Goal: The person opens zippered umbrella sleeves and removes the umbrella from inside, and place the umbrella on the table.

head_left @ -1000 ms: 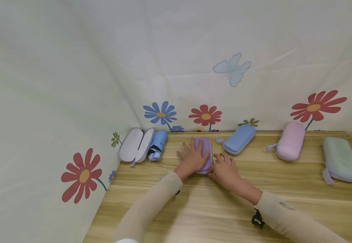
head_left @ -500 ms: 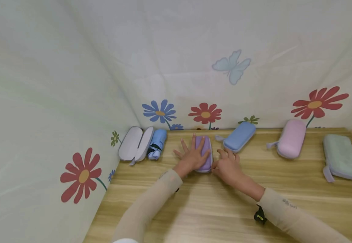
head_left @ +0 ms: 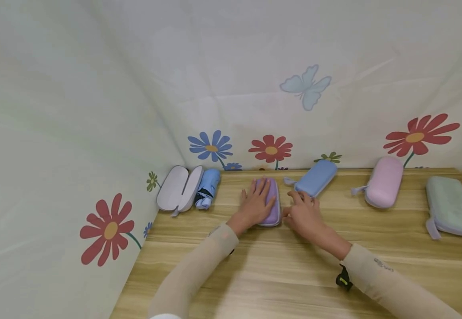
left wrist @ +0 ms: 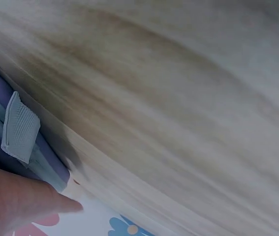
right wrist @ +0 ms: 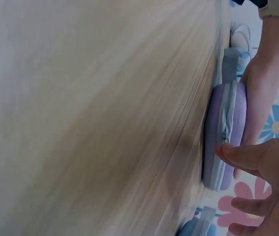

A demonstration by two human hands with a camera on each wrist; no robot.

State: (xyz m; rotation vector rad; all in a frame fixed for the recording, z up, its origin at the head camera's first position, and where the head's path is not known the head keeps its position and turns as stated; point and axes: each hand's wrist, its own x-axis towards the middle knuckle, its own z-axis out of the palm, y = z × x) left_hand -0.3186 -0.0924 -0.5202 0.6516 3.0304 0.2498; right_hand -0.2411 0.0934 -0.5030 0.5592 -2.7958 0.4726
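A purple zippered case [head_left: 272, 212] lies on the wooden table, long side pointing away from me. My left hand [head_left: 253, 207] rests flat across its top, fingers extended towards the wall. In the left wrist view, part of that hand [left wrist: 21, 199] shows beside the case's grey fabric tab [left wrist: 21, 129]. At the case's right side is my right hand [head_left: 304, 217]. The right wrist view shows it pinching at the zipper pull [right wrist: 224, 137] between thumb and finger, partway along the zipper; its other fingers are held off, loosely bent.
To the left lie an open white case [head_left: 172, 190] and a folded blue umbrella [head_left: 208, 186]. On the right are a blue case [head_left: 316, 177], close behind my right hand, a pink case [head_left: 384, 184] and a green case [head_left: 450, 206]. Flower-printed fabric [head_left: 231, 110] walls the table's back and left.
My right hand has moved from the case's near right corner a little farther along its right side and outward. My left hand's spread fingers have drawn closer together on the case.
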